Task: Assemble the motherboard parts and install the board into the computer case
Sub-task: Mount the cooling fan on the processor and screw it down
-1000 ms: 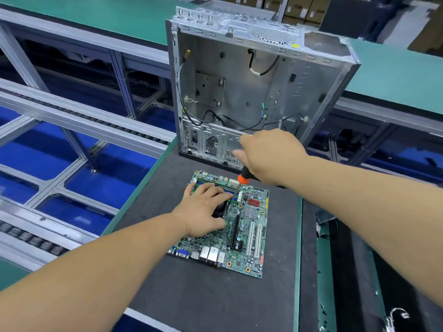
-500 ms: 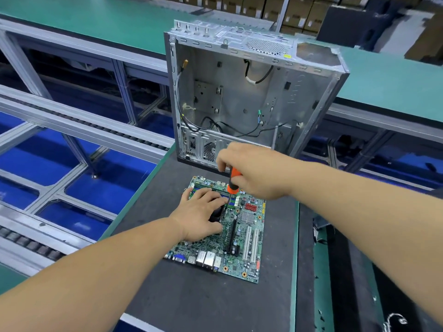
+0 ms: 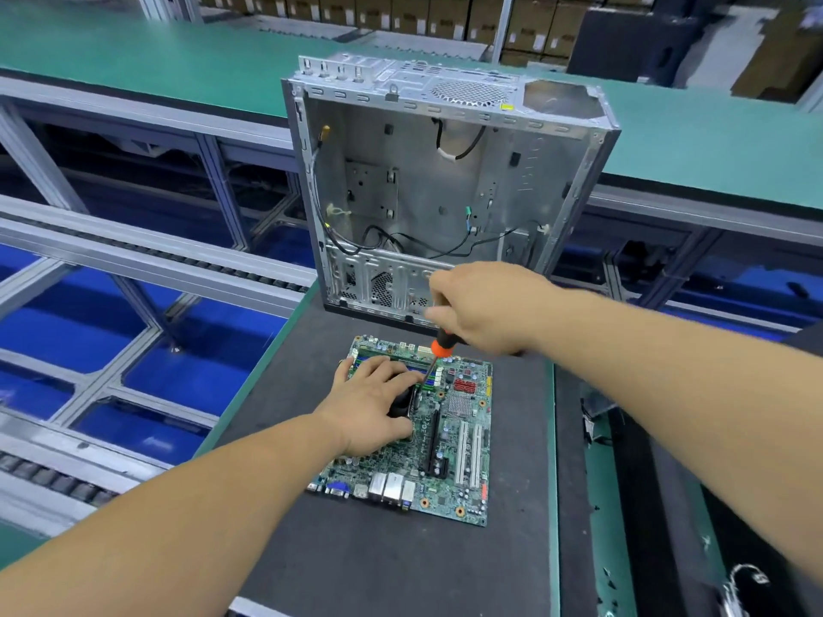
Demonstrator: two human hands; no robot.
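Right hand, gripping the orange-collared screwdriver: from a second earlier it shifted left and farther along the motherboard, toward the case, then eased slightly back to the right, so that the tool's shaft slanted down-left to a spot just beside the left hand. The camera view rose and drew nearer over the interval, so more of the top of the case and the stacked cardboard boxes behind came into frame.

Bright even overhead light, soft shadows; wide-angle edge bending, corners blurred.
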